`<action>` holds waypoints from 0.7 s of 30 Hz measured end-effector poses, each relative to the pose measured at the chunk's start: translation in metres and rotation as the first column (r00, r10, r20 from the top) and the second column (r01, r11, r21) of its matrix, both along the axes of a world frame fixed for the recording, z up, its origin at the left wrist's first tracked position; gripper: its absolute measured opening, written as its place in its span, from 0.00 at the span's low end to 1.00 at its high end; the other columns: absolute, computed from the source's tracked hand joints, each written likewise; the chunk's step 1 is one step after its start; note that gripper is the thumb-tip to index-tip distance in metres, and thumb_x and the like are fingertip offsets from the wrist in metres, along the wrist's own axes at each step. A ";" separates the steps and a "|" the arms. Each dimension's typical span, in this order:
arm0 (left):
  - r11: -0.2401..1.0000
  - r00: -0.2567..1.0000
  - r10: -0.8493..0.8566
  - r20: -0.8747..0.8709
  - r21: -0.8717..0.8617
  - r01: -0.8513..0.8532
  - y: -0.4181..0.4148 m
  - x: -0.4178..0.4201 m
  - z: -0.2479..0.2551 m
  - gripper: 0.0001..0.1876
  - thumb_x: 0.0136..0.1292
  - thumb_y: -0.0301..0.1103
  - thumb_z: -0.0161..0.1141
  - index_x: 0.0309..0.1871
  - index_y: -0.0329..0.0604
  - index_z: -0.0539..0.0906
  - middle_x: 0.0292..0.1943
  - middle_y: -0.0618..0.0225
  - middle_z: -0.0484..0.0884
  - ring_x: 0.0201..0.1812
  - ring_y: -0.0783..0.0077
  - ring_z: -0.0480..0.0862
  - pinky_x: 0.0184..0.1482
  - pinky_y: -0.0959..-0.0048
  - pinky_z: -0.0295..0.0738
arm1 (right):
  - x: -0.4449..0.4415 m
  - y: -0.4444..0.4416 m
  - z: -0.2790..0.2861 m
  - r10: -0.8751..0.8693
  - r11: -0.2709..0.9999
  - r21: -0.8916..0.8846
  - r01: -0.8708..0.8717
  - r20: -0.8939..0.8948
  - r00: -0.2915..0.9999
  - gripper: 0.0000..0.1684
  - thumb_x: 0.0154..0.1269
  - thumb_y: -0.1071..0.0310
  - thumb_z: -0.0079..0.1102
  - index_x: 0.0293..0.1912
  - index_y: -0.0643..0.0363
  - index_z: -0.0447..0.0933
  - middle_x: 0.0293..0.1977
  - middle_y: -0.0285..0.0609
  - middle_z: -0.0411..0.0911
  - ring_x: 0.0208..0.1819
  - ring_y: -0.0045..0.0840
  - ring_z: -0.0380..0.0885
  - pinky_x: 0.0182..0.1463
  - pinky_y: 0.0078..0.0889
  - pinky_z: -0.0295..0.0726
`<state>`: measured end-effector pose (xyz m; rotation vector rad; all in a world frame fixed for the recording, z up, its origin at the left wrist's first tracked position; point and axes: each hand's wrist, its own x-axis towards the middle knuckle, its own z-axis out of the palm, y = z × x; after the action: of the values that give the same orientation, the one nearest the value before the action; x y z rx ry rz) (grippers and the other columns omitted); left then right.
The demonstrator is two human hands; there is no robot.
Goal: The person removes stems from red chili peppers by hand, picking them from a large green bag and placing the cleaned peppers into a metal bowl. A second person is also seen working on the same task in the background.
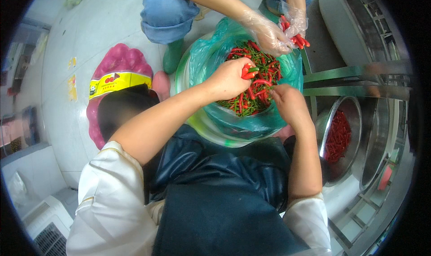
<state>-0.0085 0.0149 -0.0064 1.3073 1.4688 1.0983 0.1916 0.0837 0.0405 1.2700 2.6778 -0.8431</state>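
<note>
My left hand (229,78) is closed around several red chili peppers (249,75), with a greenish one among them. It hovers over a teal plastic bag (232,121) that lines a round white-and-green tub (198,123). Red chilies with thin green stems (247,103) fill the bag. At the bag's right side, my right hand (289,103) pinches the stem end of a curved red chili (262,82). Some of its fingertips are hard to make out against the pile.
Opposite me, another person's hands in clear plastic gloves (269,40) hold red chilies. A pink mesh sack (119,62) with a yellow band stands at left. Below a metal rack (357,72) on the right sits a steel bowl (358,138) of red chilies.
</note>
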 end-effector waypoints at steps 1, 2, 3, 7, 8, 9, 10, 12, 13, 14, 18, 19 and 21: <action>0.999 0.999 -0.029 0.021 0.034 0.029 0.001 0.001 -0.002 0.13 0.53 0.26 0.63 0.42 0.36 0.76 0.32 0.56 0.82 0.34 0.61 0.83 0.39 0.66 0.77 | -0.001 -0.001 0.004 0.020 0.999 -0.033 -0.021 -0.040 0.999 0.13 0.66 0.64 0.55 0.38 0.66 0.78 0.34 0.58 0.77 0.38 0.49 0.77 0.43 0.42 0.74; 0.996 0.997 -0.059 0.041 0.069 0.056 0.001 0.002 -0.004 0.13 0.54 0.26 0.64 0.42 0.35 0.76 0.31 0.58 0.82 0.32 0.63 0.83 0.37 0.67 0.77 | -0.002 -0.002 0.006 0.033 0.997 -0.071 -0.038 -0.077 0.996 0.13 0.66 0.64 0.55 0.38 0.66 0.78 0.34 0.58 0.77 0.38 0.49 0.77 0.42 0.42 0.74; 0.996 0.977 -0.091 0.193 0.020 0.089 0.001 0.002 -0.002 0.13 0.55 0.26 0.64 0.42 0.35 0.76 0.31 0.59 0.82 0.31 0.66 0.82 0.35 0.70 0.77 | -0.001 -0.003 0.008 0.039 0.993 -0.109 -0.051 -0.112 0.993 0.13 0.65 0.64 0.55 0.37 0.65 0.78 0.33 0.57 0.77 0.39 0.48 0.77 0.42 0.43 0.74; 0.958 0.874 -0.139 0.466 -0.159 0.238 0.000 0.001 0.011 0.10 0.57 0.21 0.61 0.41 0.37 0.74 0.29 0.65 0.80 0.24 0.77 0.80 0.26 0.78 0.75 | -0.002 -0.010 0.009 0.072 0.991 -0.082 -0.103 -0.317 0.946 0.11 0.64 0.67 0.54 0.38 0.66 0.78 0.34 0.56 0.78 0.40 0.47 0.78 0.43 0.41 0.75; 0.946 0.876 -0.146 0.460 -0.194 0.260 -0.001 0.001 0.015 0.09 0.57 0.21 0.61 0.40 0.37 0.74 0.28 0.65 0.80 0.24 0.76 0.79 0.25 0.77 0.75 | -0.003 -0.014 0.009 0.092 0.993 -0.041 -0.113 -0.347 0.933 0.10 0.64 0.67 0.55 0.39 0.65 0.77 0.35 0.55 0.78 0.39 0.47 0.77 0.44 0.40 0.75; 0.930 0.891 -0.175 0.420 -0.226 0.289 -0.001 0.001 0.022 0.09 0.56 0.21 0.61 0.39 0.37 0.74 0.27 0.66 0.80 0.23 0.76 0.79 0.24 0.77 0.74 | -0.003 -0.018 0.008 0.105 0.994 0.005 -0.111 -0.376 0.921 0.10 0.65 0.68 0.55 0.40 0.65 0.77 0.35 0.55 0.77 0.39 0.46 0.77 0.44 0.40 0.75; 0.912 0.902 -0.204 0.381 -0.260 0.316 -0.001 0.002 0.028 0.09 0.55 0.21 0.61 0.39 0.38 0.74 0.27 0.66 0.80 0.22 0.77 0.78 0.23 0.77 0.73 | -0.003 -0.022 0.007 0.116 0.993 0.052 -0.104 -0.404 0.907 0.10 0.65 0.68 0.56 0.41 0.65 0.77 0.36 0.54 0.77 0.39 0.46 0.76 0.44 0.40 0.75; 0.865 0.918 -0.296 0.265 -0.333 0.375 -0.005 -0.002 0.049 0.10 0.53 0.22 0.62 0.38 0.38 0.75 0.26 0.67 0.80 0.20 0.77 0.77 0.22 0.77 0.71 | -0.003 -0.030 0.019 0.245 0.970 0.086 -0.229 -0.362 0.900 0.09 0.66 0.67 0.54 0.39 0.64 0.75 0.33 0.54 0.77 0.38 0.46 0.76 0.42 0.42 0.75; 0.870 0.890 -0.357 0.283 -0.245 0.427 -0.009 -0.007 0.042 0.11 0.53 0.22 0.62 0.39 0.39 0.75 0.26 0.68 0.79 0.20 0.78 0.77 0.21 0.78 0.69 | -0.006 -0.034 0.028 0.314 0.949 0.102 -0.297 -0.342 0.886 0.09 0.66 0.67 0.54 0.37 0.64 0.75 0.32 0.54 0.76 0.37 0.47 0.76 0.41 0.43 0.75; 0.823 0.844 -0.344 0.412 -0.301 0.482 -0.013 -0.010 0.060 0.11 0.53 0.22 0.63 0.39 0.40 0.75 0.26 0.68 0.79 0.20 0.78 0.77 0.22 0.79 0.70 | -0.004 -0.034 0.036 0.346 0.938 0.090 -0.336 -0.340 0.874 0.10 0.68 0.65 0.53 0.36 0.63 0.75 0.29 0.49 0.75 0.33 0.39 0.74 0.38 0.37 0.73; 0.808 0.700 -0.299 0.649 -0.218 0.547 -0.034 -0.017 0.089 0.23 0.51 0.23 0.68 0.49 0.43 0.70 0.26 0.63 0.79 0.23 0.73 0.79 0.24 0.77 0.74 | 0.003 -0.048 0.058 -0.479 0.326 -0.841 -0.432 -0.541 0.691 0.17 0.72 0.60 0.51 0.30 0.61 0.75 0.18 0.32 0.69 0.19 0.16 0.65 0.26 0.20 0.65; 0.809 0.619 -0.282 0.733 -0.166 0.564 -0.041 -0.013 0.091 0.27 0.50 0.24 0.68 0.52 0.43 0.67 0.25 0.59 0.78 0.21 0.69 0.78 0.24 0.76 0.74 | 0.006 -0.053 0.043 -0.606 0.272 -0.794 -0.544 -0.581 0.544 0.18 0.72 0.59 0.51 0.29 0.62 0.75 0.16 0.31 0.67 0.17 0.16 0.62 0.24 0.22 0.63; 0.894 0.549 -0.167 0.819 -0.110 0.435 -0.049 -0.002 0.090 0.30 0.51 0.27 0.67 0.57 0.41 0.67 0.27 0.55 0.79 0.21 0.66 0.79 0.20 0.74 0.75 | 0.010 -0.039 0.024 -0.666 0.476 -0.827 -0.298 -0.561 0.492 0.15 0.71 0.61 0.52 0.32 0.62 0.77 0.17 0.36 0.72 0.17 0.22 0.67 0.26 0.26 0.68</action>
<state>-0.0101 -0.0340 0.0841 0.6387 0.6383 0.9670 0.2016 0.0449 0.0648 0.9523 1.6370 -3.0758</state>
